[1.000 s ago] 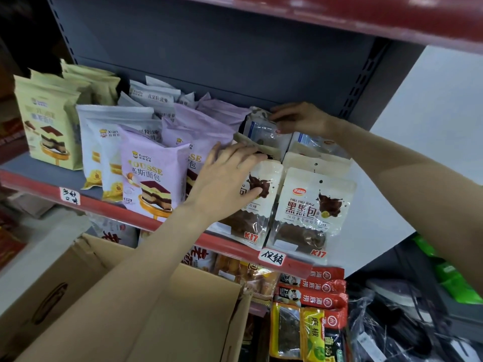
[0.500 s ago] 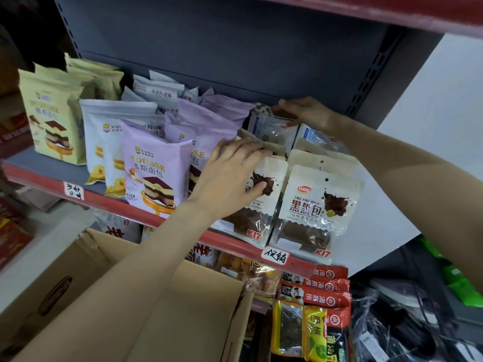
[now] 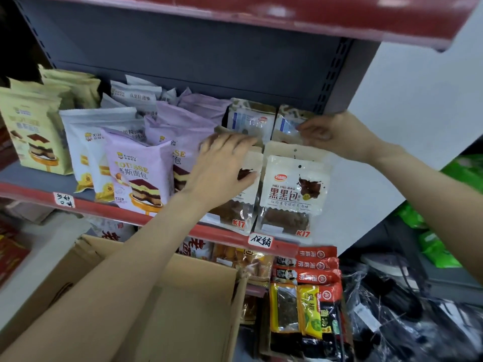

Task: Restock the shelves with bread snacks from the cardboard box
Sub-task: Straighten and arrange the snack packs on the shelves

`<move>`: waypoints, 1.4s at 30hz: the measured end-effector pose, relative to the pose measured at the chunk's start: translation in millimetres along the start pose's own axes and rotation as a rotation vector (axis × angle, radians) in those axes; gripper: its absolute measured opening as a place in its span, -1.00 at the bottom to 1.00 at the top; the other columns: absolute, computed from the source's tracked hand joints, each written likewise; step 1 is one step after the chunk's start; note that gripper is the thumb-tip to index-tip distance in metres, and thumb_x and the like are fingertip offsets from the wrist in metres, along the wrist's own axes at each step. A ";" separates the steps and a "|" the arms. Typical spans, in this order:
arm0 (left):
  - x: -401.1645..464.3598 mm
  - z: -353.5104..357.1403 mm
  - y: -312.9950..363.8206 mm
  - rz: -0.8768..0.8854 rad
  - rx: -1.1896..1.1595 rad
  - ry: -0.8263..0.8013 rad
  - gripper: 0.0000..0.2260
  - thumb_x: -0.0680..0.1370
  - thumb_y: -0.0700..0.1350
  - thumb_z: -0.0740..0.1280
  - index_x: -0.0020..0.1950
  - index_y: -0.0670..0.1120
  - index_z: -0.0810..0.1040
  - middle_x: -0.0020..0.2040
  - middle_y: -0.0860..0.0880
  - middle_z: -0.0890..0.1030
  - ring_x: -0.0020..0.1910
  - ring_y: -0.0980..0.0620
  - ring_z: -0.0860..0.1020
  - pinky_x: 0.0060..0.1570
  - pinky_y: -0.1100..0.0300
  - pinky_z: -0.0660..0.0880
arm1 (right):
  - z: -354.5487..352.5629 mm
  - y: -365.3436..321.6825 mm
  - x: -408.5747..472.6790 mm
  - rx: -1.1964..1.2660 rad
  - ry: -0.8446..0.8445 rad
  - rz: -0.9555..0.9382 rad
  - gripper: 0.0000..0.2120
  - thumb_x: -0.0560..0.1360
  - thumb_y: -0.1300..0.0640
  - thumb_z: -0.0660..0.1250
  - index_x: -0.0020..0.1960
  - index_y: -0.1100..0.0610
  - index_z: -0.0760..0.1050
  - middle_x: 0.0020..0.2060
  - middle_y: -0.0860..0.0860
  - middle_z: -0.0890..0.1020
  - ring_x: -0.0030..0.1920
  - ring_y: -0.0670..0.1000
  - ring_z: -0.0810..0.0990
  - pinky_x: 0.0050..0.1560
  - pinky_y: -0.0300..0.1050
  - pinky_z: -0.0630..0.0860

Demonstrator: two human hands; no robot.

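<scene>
Brown chocolate bread packs stand in two rows at the right end of the shelf (image 3: 39,190). My left hand (image 3: 222,168) lies flat with spread fingers against the front left pack (image 3: 235,210). The front right pack (image 3: 294,192) stands free beside it. My right hand (image 3: 332,131) reaches to the back right, where its fingers touch the top of a rear pack (image 3: 286,124) with a clear blue window. A second rear pack (image 3: 249,118) stands to its left. The open cardboard box (image 3: 193,296) sits below my left forearm.
Purple mousse bread bags (image 3: 138,176), white bags (image 3: 86,142) and yellow bags (image 3: 31,134) fill the shelf to the left. A red upper shelf edge (image 3: 261,14) hangs overhead. Red and yellow packets (image 3: 305,288) and black bagged goods (image 3: 405,309) lie below right.
My right hand has moved right, from the left rear pack to the right rear pack. My left hand stays pressed on the front left pack, fingers a little higher.
</scene>
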State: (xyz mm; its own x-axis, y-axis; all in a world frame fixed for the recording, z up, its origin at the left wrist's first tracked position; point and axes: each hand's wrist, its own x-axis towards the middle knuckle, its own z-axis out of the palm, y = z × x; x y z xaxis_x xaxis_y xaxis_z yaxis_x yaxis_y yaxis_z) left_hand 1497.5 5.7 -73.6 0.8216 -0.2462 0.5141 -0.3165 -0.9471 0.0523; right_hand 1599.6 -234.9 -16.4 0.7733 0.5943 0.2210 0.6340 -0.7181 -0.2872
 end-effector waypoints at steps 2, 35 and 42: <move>12.5 -0.3 10.5 -0.004 -0.009 -0.094 -0.41 0.46 0.18 0.31 0.43 -0.02 0.33 0.38 -0.04 0.43 0.38 -0.07 0.34 0.36 -0.07 0.19 | -1.3 5.0 0.3 -0.027 -0.009 0.026 -0.72 0.44 0.18 0.44 0.14 0.18 0.59 0.00 0.08 0.67 -0.10 -0.03 0.60 0.05 -0.16 0.49; 1.9 -3.4 -40.5 0.056 0.096 0.009 -0.77 0.45 -0.10 0.40 0.10 -0.05 0.63 -0.02 -0.07 0.67 0.05 -0.10 0.61 0.26 -0.23 0.34 | 45.1 -68.7 100.3 -0.499 -0.007 0.001 -0.76 0.56 0.16 0.21 0.16 0.02 0.56 0.11 0.11 0.60 0.11 0.19 0.57 0.02 -0.01 0.47; 17.1 -10.3 -54.2 0.080 0.123 0.058 -0.64 0.25 -0.43 0.38 -0.05 -0.10 0.67 -0.16 -0.08 0.68 -0.16 -0.11 0.63 0.00 -0.01 0.52 | 42.6 -68.0 89.6 -0.282 -0.052 0.011 -0.74 0.54 0.03 0.27 0.21 0.01 0.54 0.13 0.08 0.61 0.11 0.14 0.57 0.10 -0.02 0.48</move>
State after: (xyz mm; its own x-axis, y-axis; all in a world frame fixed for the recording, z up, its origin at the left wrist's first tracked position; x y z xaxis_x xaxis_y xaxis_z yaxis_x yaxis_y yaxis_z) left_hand 1523.8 55.0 -58.7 0.7666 -0.3126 0.5609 -0.3161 -0.9441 -0.0941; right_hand 1625.3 -117.4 -16.7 0.7828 0.5988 0.1693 0.6098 -0.7923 -0.0174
